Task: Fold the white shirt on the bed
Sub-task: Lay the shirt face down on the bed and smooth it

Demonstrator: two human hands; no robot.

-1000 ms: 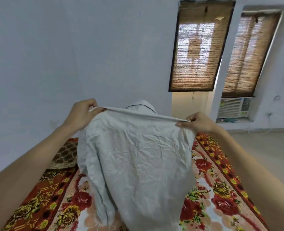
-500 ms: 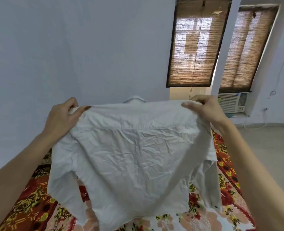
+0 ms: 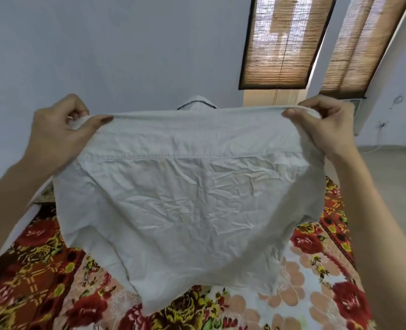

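Above the floral bed (image 3: 42, 287), your left hand (image 3: 56, 129) and right hand (image 3: 326, 125) each pinch a shoulder of the white shirt (image 3: 187, 201), thumbs over fabric. Shirt hangs spread and wrinkled, back toward you, collar (image 3: 195, 104) up, hem off the bedspread.

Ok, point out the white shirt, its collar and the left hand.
white shirt (image 3: 192, 206), head view, creased back panel.
collar (image 3: 196, 104), head view, dark-trimmed edge.
left hand (image 3: 59, 132), head view, its back.

blocked: white shirt (image 3: 192, 198) spans centre, hides bed (image 3: 316, 270) middle | free: bed visible left, right, below shirt
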